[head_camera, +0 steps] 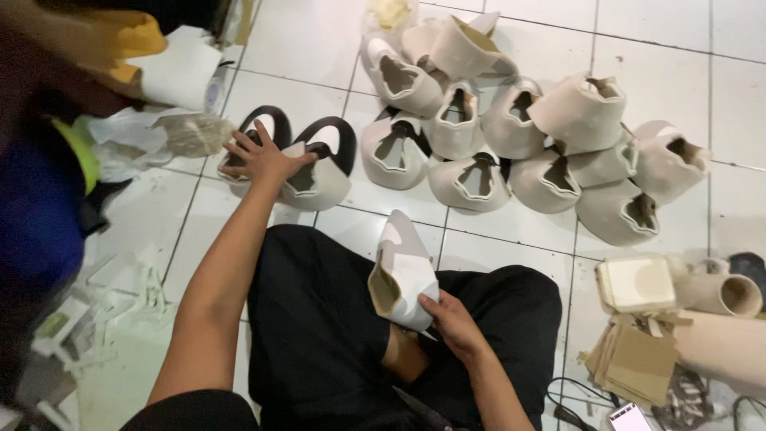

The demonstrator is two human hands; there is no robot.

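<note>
L hand (259, 156) spread on black-lined upper (319, 164); R hand (451, 319) pinching curved beige upper (403, 275).

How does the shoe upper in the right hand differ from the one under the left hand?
The held upper is lifted above the lap by the right hand; the floor upper lies on the tiles under the left hand. The floor upper has a black collar; the held one shows none. Both are beige.

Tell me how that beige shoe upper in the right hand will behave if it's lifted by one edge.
The shoe upper is a thin curled shell with no sole, so it probably flexes and sags. It looks light; the right hand holds it up by the lower edge alone.
</note>
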